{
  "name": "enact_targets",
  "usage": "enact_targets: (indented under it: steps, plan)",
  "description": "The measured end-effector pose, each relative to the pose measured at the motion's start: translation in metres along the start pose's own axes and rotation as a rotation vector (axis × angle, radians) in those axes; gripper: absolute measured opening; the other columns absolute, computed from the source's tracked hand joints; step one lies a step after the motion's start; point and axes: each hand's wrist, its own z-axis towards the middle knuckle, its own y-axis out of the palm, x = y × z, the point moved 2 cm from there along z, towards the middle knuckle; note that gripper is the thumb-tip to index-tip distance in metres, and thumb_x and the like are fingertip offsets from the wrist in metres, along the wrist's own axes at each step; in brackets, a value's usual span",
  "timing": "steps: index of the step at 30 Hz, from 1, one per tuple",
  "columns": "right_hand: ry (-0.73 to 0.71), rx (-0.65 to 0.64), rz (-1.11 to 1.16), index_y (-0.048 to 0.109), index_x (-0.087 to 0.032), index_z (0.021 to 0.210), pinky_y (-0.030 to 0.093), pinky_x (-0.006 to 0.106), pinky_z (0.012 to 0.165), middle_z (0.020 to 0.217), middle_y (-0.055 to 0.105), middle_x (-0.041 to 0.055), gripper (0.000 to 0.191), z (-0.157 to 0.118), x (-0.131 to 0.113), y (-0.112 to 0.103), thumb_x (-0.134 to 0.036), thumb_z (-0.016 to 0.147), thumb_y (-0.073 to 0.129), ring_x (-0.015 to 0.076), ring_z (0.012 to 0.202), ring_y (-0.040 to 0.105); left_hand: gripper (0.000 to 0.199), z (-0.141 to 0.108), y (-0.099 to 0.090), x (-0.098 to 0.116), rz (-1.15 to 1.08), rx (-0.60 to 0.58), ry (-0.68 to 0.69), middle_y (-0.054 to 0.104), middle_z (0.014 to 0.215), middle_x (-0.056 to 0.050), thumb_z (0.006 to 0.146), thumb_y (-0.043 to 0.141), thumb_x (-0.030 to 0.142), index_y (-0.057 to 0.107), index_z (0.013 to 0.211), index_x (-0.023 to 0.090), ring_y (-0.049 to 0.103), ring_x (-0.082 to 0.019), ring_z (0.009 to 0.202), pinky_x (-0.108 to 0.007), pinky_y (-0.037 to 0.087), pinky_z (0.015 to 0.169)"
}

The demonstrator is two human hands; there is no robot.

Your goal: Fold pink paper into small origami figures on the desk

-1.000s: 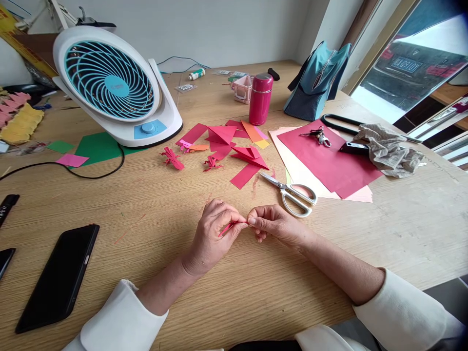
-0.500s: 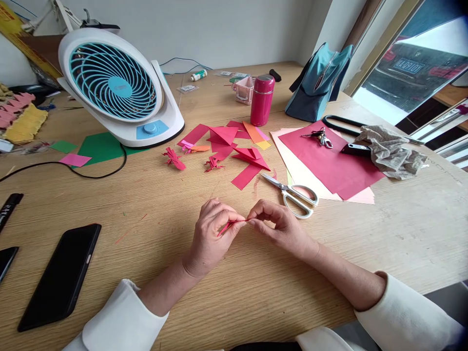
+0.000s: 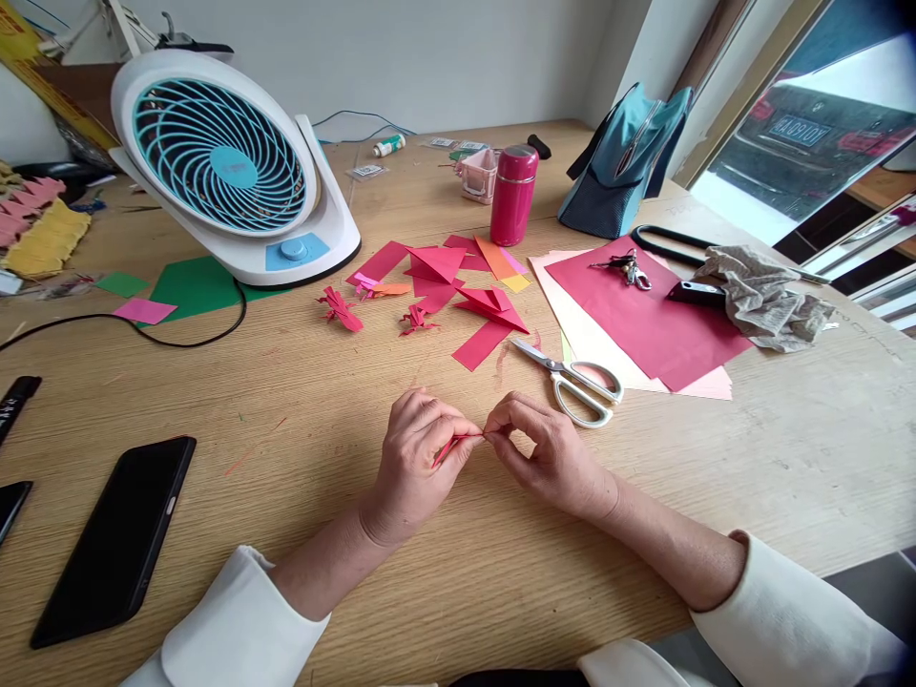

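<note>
A small folded piece of red paper [image 3: 445, 450] is pinched in my left hand [image 3: 417, 458], mostly hidden by the fingers. My right hand [image 3: 548, 452] pinches the paper's thin tip, thumb against forefinger, right beside the left fingertips. Both hands are just above the wooden table [image 3: 501, 582]. Beyond them lie small folded red paper figures [image 3: 340, 310], [image 3: 415, 321], and several red paper pieces [image 3: 483, 343]. White-handled scissors [image 3: 572, 382] rest beyond my right hand, blades pointing up and left.
A white and blue fan [image 3: 236, 167] stands at the back left, its cable curving across the table. A black phone [image 3: 114, 544] lies at the left. Behind are a red flask [image 3: 513, 196], a blue bag [image 3: 622, 167], red sheets [image 3: 644, 310] and a crumpled cloth [image 3: 769, 296].
The right-hand fingers have bent into a rounder pinch at the paper's tip. The left hand has barely shifted, still holding the red paper.
</note>
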Motion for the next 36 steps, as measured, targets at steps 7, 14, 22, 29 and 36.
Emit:
enact_targets:
  steps: [7,14,22,29,36]
  plan:
    - [-0.031,0.014,0.018,0.057,-0.018,0.088,0.045,0.027,0.066,0.081,0.059,0.003,0.013,-0.002,-0.001,-0.001,-0.007,0.092,0.051,0.0141,0.073,0.056,0.012,0.003,-0.001,0.002,-0.11,-0.005,-0.036,0.066,0.077,-0.001,0.09,0.064,0.013,0.063,0.079,0.019,0.058,-0.016,0.077,-0.041,0.046,0.093]
    - [0.09,0.041,0.1,0.06,-0.018,0.099,0.049,0.027,0.072,0.092,0.062,0.004,0.007,-0.002,0.005,0.0,-0.015,0.092,0.059,0.0135,0.078,0.06,0.012,0.001,0.003,-0.006,-0.359,0.059,-0.209,0.059,0.075,0.0,0.087,0.066,0.011,0.064,0.077,0.018,0.058,-0.013,0.073,-0.026,0.048,0.07]
    - [0.222,-0.045,0.184,0.063,-0.017,0.088,0.045,0.027,0.067,0.083,0.061,0.0029,0.004,-0.001,0.008,0.012,-0.02,0.091,0.062,0.0141,0.074,0.057,0.006,0.0,0.012,-0.01,-0.546,0.053,-0.287,0.059,0.075,0.0,0.083,0.074,0.015,0.074,0.079,0.019,0.059,-0.011,0.074,-0.022,0.049,0.069]
    - [0.386,0.016,0.493,0.06,-0.018,0.083,0.044,0.027,0.064,0.076,0.063,0.0016,0.02,-0.002,0.025,0.018,-0.036,0.089,0.065,0.0132,0.068,0.056,0.022,-0.003,0.017,-0.013,-0.784,-0.021,-0.584,0.072,0.092,-0.005,0.081,0.077,0.032,0.072,0.095,0.016,0.069,-0.016,0.083,-0.025,0.058,0.075]
    - [0.457,-0.006,0.648,0.058,-0.019,0.08,0.048,0.03,0.071,0.077,0.066,0.0028,0.036,0.003,0.021,0.014,-0.052,0.088,0.067,0.0149,0.073,0.059,0.019,-0.003,0.018,-0.018,-0.849,0.046,-0.624,0.076,0.093,-0.006,0.085,0.072,0.036,0.069,0.086,0.017,0.072,-0.019,0.09,-0.031,0.058,0.086]
